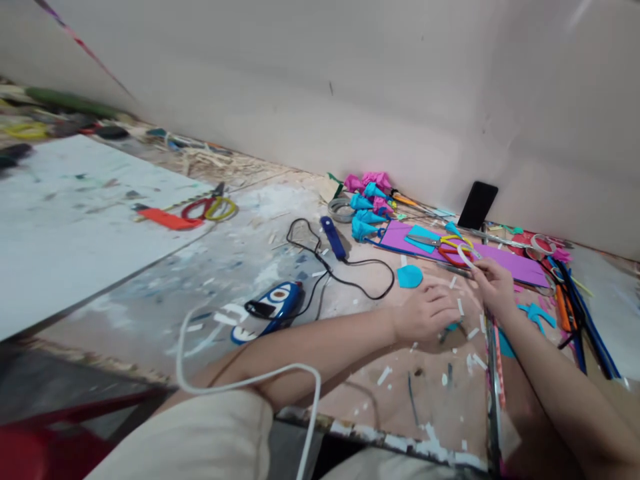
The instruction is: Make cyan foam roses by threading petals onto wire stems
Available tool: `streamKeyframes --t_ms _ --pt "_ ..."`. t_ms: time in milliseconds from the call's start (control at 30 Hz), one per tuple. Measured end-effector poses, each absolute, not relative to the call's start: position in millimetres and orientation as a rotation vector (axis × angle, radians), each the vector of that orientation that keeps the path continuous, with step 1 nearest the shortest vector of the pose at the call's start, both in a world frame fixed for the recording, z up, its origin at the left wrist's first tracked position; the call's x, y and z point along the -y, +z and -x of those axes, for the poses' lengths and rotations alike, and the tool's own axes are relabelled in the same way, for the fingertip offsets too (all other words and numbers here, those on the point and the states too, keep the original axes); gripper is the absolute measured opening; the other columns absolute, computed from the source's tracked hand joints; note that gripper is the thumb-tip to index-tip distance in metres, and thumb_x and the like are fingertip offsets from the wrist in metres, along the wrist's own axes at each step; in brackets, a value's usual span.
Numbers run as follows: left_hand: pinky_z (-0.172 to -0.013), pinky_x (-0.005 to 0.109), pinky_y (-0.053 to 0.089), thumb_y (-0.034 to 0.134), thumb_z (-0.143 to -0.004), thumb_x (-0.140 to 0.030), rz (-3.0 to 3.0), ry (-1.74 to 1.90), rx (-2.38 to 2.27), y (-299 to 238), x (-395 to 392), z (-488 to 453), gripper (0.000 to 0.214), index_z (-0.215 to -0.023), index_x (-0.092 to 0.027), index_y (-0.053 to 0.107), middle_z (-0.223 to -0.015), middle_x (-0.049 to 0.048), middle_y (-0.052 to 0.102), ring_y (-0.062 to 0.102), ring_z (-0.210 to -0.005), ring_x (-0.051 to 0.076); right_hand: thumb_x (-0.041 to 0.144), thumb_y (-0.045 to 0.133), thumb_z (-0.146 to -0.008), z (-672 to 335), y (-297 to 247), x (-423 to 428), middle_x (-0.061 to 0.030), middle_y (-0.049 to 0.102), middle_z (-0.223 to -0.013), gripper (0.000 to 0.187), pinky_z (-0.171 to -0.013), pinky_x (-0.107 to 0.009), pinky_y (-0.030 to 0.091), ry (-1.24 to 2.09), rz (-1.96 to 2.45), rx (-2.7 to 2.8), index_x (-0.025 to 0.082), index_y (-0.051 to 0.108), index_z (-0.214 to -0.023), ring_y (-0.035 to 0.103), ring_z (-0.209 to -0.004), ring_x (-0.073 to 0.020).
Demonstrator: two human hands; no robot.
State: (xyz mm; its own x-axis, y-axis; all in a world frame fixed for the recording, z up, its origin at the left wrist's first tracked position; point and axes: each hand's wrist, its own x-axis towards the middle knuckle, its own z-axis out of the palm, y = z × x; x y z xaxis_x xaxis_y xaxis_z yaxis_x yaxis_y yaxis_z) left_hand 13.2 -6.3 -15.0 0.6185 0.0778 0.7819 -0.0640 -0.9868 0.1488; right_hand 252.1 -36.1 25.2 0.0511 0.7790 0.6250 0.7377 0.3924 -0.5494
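My right hand (494, 288) pinches a narrow white tape roll (466, 256) between thumb and fingers, beside the scissors with red and yellow handles (453, 248). To its left, my left hand (427, 313) rests palm down on the table, fingers bent and pressed over a blue paper piece (453, 327), mostly hidden. A rounded blue paper cutout (410, 276) lies just beyond that hand. Behind both hands is a purple sheet (510, 262), with a blue paper square (421, 239) under the scissors' blades.
A blue glue gun (280, 303) with black cord (367, 261) lies left of my arm; a white cable (250, 381) crosses in front. Blue paper cones (367, 219), a black phone (478, 205) and pipe cleaners (590, 320) sit further back. White board (90, 220) and more scissors (210, 208) lie left.
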Motion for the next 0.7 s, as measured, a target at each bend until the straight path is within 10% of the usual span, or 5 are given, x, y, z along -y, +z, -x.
streamKeyframes --t_ms 333,700 --pt "-0.099 0.046 0.047 0.058 -0.099 -0.027 -2.475 1.071 -0.130 -10.8 1.0 -16.5 0.010 -0.094 -0.026 0.067 -0.090 0.0058 0.080 0.072 -0.096 0.022 0.027 0.077 -0.085 -202.1 13.2 10.3 -0.0084 0.088 -0.106 0.011 -0.111 -0.052 0.061 0.420 1.148 2.124 0.028 0.085 -0.093 0.082 -0.110 -0.0301" --pt "-0.072 0.033 0.042 0.058 -0.096 -0.026 -2.112 0.996 -0.465 1.2 7.4 -20.8 0.007 -0.092 -0.023 0.053 -0.079 -0.0006 0.059 0.053 -0.072 0.017 0.051 0.066 -0.102 -231.2 29.3 57.8 -0.0085 0.084 -0.097 0.030 -0.078 -0.038 0.066 0.667 1.269 1.743 0.023 0.077 -0.102 0.081 -0.088 -0.0252"
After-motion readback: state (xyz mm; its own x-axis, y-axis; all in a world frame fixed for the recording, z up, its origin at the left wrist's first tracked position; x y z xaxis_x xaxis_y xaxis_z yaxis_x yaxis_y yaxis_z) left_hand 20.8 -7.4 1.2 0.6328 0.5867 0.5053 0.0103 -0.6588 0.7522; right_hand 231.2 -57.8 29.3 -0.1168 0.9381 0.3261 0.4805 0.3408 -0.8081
